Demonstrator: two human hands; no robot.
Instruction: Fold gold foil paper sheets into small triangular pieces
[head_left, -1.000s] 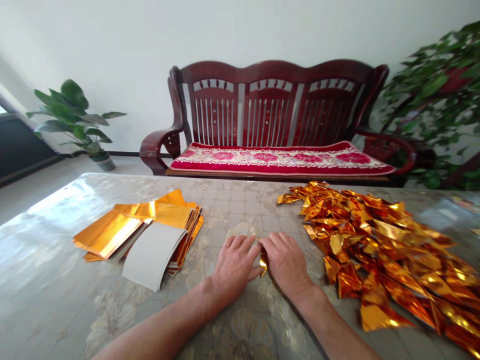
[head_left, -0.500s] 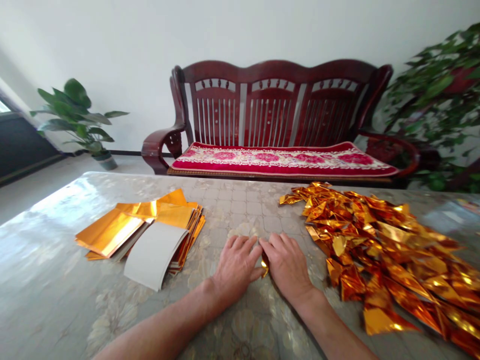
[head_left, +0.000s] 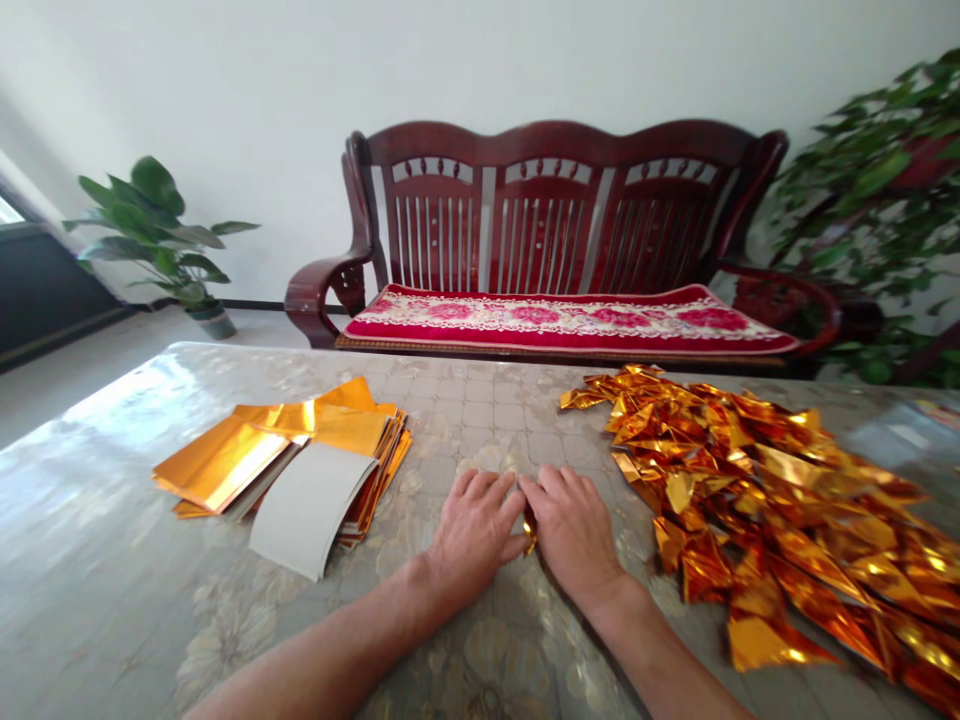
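Left hand and right hand side by side, palms down, fingers together, pressing a small gold foil piece flat on the table, likely creasing it. Left of the hands, stacked flat foil sheets; right, heaped folded foil pieces.
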